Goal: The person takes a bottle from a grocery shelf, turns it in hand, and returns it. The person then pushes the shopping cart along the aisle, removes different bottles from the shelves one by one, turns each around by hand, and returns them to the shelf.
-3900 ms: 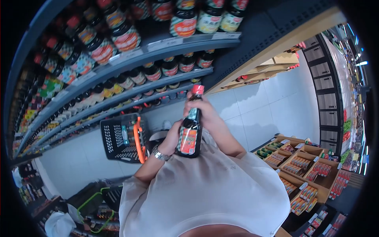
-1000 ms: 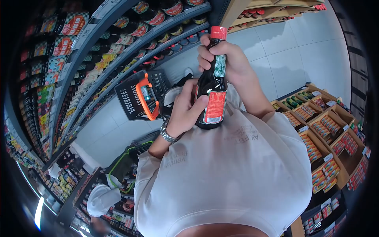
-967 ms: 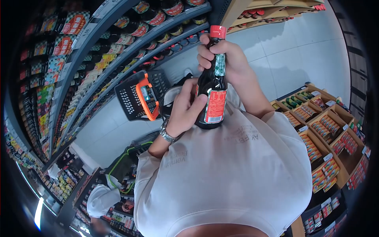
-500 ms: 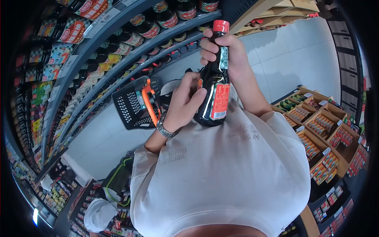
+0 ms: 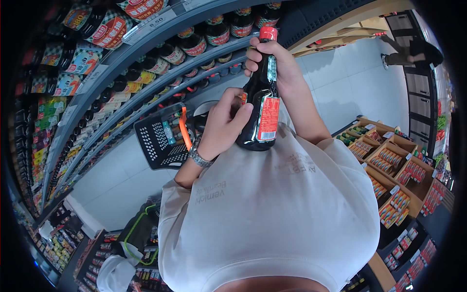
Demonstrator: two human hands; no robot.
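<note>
A dark soy sauce bottle with a red cap and a red back label stands nearly upright before my chest. My right hand is closed around its neck, just under the cap. Lower down, my left hand, with a metal watch at the wrist, grips the side of the bottle's body, thumb over the front. Its fingertips are hidden behind the bottle. A black shopping basket with an orange handle is beyond my left wrist.
Shelves of bottles with price tags line the left. Wooden bins of packaged goods stand at right. One person is at the upper right, another person in a white top at the lower left.
The view has shifted slightly, and a person has come into sight at the upper right. Both hands keep the same hold on the bottle.
</note>
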